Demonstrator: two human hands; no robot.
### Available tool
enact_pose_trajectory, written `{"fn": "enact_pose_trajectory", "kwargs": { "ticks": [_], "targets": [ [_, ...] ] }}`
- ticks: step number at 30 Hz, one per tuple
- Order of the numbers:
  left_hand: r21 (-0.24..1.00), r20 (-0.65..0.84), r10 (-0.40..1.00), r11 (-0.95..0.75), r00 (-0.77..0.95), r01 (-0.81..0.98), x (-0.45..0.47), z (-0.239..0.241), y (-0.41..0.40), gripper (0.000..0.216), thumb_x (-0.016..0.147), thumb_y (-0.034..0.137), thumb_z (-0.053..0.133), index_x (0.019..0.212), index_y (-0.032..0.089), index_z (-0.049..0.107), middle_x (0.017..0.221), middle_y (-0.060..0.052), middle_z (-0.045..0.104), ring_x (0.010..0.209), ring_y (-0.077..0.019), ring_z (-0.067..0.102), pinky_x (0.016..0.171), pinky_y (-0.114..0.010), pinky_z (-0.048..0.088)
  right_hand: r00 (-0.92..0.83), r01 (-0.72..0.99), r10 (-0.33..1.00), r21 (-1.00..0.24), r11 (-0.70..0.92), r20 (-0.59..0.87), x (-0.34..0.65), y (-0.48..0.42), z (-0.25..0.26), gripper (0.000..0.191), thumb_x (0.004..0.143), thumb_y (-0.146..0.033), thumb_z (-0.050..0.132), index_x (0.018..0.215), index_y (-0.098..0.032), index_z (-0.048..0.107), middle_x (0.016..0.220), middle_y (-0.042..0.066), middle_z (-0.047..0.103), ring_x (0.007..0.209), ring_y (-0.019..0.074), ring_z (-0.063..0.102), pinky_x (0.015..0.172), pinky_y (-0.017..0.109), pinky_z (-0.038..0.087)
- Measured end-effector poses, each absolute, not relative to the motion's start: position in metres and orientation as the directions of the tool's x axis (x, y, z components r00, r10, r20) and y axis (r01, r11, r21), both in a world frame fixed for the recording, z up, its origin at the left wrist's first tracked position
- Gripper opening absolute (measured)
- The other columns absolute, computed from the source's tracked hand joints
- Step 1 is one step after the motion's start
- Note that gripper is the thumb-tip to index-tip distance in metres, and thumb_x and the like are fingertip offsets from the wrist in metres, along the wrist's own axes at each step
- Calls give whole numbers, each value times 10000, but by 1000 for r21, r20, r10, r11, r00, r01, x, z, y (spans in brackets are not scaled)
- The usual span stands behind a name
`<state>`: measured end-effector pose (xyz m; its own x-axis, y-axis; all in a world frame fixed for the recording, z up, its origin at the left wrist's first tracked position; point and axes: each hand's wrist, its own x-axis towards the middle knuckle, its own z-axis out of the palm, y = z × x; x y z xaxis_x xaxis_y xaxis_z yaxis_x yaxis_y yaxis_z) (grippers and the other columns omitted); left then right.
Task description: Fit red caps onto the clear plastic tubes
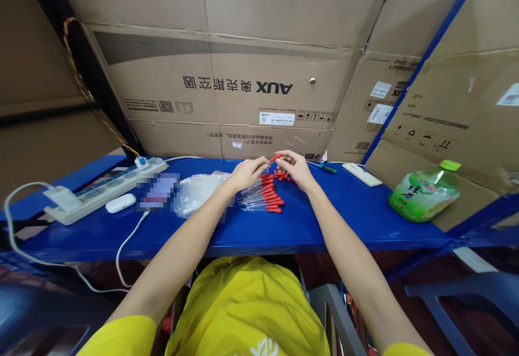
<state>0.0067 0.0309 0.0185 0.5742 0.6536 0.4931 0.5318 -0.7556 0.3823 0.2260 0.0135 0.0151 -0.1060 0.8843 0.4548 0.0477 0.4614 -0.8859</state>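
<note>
Both hands meet above the blue tabletop, closed on one dropper with a red rubber bulb (275,158). My left hand (249,173) pinches it from the left, on the tube side; its clear tube is mostly hidden by the fingers. At the bulb end are the fingers of my right hand (297,169). Just below lies a row of droppers (263,195), clear tubes to the left and red bulbs to the right. A small pile of loose red rubber bulbs (280,175) is partly covered by my right hand.
Clear plastic bags (197,193) lie left of the droppers. Farther left are a power strip (109,187), a white earbud case (120,203) and a blurred phone (159,191). To the right are a screwdriver (327,168), a white phone (362,174) and a green bottle (424,192). Cardboard (243,15) walls the back.
</note>
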Motion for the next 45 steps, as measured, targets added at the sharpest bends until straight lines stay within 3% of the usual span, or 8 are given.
{"fn": "enact_pose_trajectory", "kwargs": {
  "ticks": [7, 11, 15, 18, 22, 32, 38, 45],
  "targets": [
    [606, 474, 646, -732, 598, 311, 18, 19, 25, 328, 1079, 418, 381, 1091, 221, 642, 847, -18, 771, 765, -182, 715, 782, -280, 512, -137, 178, 844, -825, 537, 519, 215, 11, 16, 458, 785, -644, 759, 909, -204, 728, 871, 21, 726, 843, 196, 652, 773, 306, 559],
    [552, 482, 650, -746, 587, 373, 21, 22, 22, 403, 1075, 460, 402, 988, 208, 703, 948, -47, 790, 891, -207, 725, 870, -302, 511, -42, 117, 812, -805, 582, 582, 207, 10, 20, 484, 820, -690, 709, 872, -211, 671, 883, 29, 720, 901, 206, 666, 896, 325, 544],
    [494, 601, 643, -766, 476, 412, 18, 27, 18, 479, 1099, 452, 319, 964, 194, 700, 1010, -71, 764, 984, -213, 690, 933, -318, 477, 19, -9, 827, -827, 562, 562, 205, 9, 19, 512, 892, -745, 588, 1034, -254, 570, 760, -8, 682, 698, 174, 654, 766, 305, 563],
    [540, 647, 666, -744, 371, 394, 17, 27, 18, 385, 1089, 464, 375, 1075, 193, 650, 941, -55, 736, 889, -194, 675, 867, -304, 481, -15, 208, 815, -796, 569, 579, 207, 5, 18, 470, 958, -709, 515, 1112, -267, 559, 677, -37, 619, 589, 164, 597, 653, 275, 515],
    [649, 632, 679, -727, 374, 223, 18, 23, 23, 356, 1065, 476, 450, 1266, 205, 566, 887, -28, 698, 759, -162, 633, 765, -273, 491, -176, 550, 767, -585, 596, 617, 207, 0, 15, 336, 1041, -527, 461, 1123, -251, 633, 810, 17, 695, 768, 215, 673, 756, 295, 482],
    [773, 607, 773, -628, 185, 86, 19, 22, 32, 393, 1022, 546, 508, 1093, 179, 629, 849, -32, 651, 729, -138, 585, 735, -262, 505, -249, 737, 770, -400, 544, 588, 209, 2, 11, 320, 1091, -418, 402, 1098, -273, 687, 851, 29, 754, 792, 233, 712, 710, 276, 395],
    [920, 391, 897, -375, 208, -111, 23, 17, 36, 450, 975, 609, 583, 985, 161, 615, 656, 26, 537, 531, -95, 496, 510, -218, 415, -254, 828, 768, -278, 487, 588, 208, -6, 15, 284, 1086, -413, 448, 1147, -310, 705, 978, 44, 805, 874, 257, 745, 692, 284, 379],
    [877, 479, 852, -454, 210, -159, 25, 16, 33, 402, 931, 549, 676, 940, 147, 654, 662, 31, 536, 554, -75, 471, 529, -202, 386, -234, 881, 781, -213, 422, 579, 205, -9, 16, 326, 1102, -430, 419, 1178, -292, 704, 952, 53, 810, 837, 249, 747, 672, 285, 353]
  ]
}}
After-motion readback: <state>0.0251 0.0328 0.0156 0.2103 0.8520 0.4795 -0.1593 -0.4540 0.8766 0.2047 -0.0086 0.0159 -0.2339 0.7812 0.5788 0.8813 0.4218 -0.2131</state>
